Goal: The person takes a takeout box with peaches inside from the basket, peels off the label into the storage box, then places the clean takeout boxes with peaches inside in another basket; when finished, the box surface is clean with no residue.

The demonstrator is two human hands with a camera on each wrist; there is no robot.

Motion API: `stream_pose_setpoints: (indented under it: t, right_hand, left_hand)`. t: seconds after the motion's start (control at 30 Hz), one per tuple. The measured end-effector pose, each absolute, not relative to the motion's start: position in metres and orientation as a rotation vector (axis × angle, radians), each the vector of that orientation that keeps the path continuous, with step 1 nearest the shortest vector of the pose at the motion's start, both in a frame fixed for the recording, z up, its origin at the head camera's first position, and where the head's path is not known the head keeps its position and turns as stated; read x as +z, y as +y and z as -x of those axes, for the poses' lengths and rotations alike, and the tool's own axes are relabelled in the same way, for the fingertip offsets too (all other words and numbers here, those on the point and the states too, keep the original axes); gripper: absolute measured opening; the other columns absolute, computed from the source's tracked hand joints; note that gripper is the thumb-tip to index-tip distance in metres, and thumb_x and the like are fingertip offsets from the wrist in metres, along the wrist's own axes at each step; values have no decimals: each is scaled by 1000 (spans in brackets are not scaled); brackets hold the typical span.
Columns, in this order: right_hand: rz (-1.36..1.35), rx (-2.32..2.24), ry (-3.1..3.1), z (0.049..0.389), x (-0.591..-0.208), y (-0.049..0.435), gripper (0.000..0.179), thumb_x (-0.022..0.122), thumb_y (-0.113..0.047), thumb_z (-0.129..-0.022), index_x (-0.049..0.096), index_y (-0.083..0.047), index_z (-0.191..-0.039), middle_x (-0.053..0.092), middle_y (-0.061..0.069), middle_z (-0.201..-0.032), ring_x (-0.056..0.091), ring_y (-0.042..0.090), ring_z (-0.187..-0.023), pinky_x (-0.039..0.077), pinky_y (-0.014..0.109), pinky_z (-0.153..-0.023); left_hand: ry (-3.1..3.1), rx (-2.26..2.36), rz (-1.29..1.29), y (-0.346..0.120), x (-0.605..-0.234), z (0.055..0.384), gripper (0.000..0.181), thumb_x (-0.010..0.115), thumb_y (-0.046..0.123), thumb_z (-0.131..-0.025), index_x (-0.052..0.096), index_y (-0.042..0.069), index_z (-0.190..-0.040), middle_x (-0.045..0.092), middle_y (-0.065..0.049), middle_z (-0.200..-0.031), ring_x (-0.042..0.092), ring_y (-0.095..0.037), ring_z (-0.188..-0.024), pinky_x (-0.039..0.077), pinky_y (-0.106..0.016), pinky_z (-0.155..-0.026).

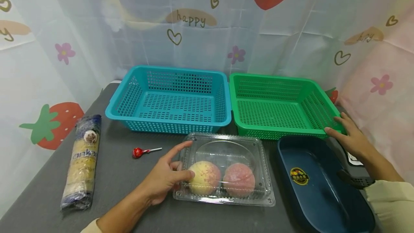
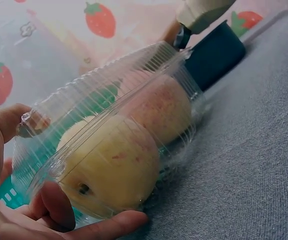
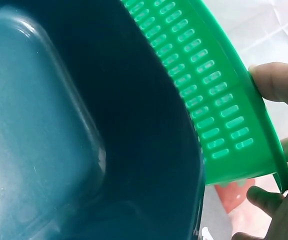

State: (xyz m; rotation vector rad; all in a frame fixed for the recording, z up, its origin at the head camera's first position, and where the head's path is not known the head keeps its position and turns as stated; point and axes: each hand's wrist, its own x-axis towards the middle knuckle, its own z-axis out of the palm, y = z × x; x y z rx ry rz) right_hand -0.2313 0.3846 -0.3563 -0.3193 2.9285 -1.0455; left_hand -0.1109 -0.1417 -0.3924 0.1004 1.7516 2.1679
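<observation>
A clear plastic clamshell box (image 1: 266, 170) lies in front of the baskets, with two round yellow-and-pink fruits (image 1: 239, 180) inside that look like peaches. My left hand (image 1: 161, 178) grips the box by its left side. In the left wrist view the thumb lies over the lid's edge and the other fingers (image 2: 111, 227) are at the lower side. My right hand (image 1: 354, 139) holds the near right corner of a green plastic basket (image 1: 275, 79). The right wrist view has the thumb on the basket's rim (image 3: 244, 75) and fingers on its outer side, partly hidden.
Left of the green basket stands a blue basket (image 1: 174, 69). A dark blue basin (image 1: 318, 186) with a round sticker sits at the right, against the green basket's front. A red lollipop (image 1: 137, 152) and a rolled, printed plastic package (image 1: 81, 164) lie at the left.
</observation>
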Motion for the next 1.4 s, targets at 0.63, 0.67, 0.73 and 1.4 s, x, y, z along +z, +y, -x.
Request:
stream_pose_setpoints:
  t: [0.63,0.67,0.73,1.4]
  right_hand:
    - [313,-1062,2932,231,-356,383,72,46,-30,-101,12,16,-146,-10,32,-153,-5,55,-136,5,76,-97]
    - [311,-1065,2930,231,-356,383,73,46,-30,-101,12,15,-146,-10,31,-153,-5,55,-136,5,76,-96]
    - [308,-1062,2928,231,-356,383,73,46,-31,-101,12,15,-146,-11,31,-153,-6,55,-136,5,76,-96]
    - [320,-1049,2935,232,-356,383,74,46,-31,-101,11,17,-145,-10,33,-152,-5,56,-135,5,75,-97]
  left_hand:
    - [1561,2300,-97,-141,-390,105,91,70,-12,-75,35,24,-151,38,-2,-66,40,-11,-53,55,-40,-54]
    - [1551,2303,-91,-141,-388,105,92,70,-12,-75,35,25,-151,38,-3,-67,42,-12,-54,55,-46,-56]
    - [1533,2305,-86,-141,-385,104,92,70,-12,-76,34,26,-151,38,-3,-68,46,-13,-57,54,-54,-60]
    - [1656,2272,-143,-130,-300,115,82,66,-7,-84,36,33,-149,39,-5,-67,48,-18,-71,46,-38,-65]
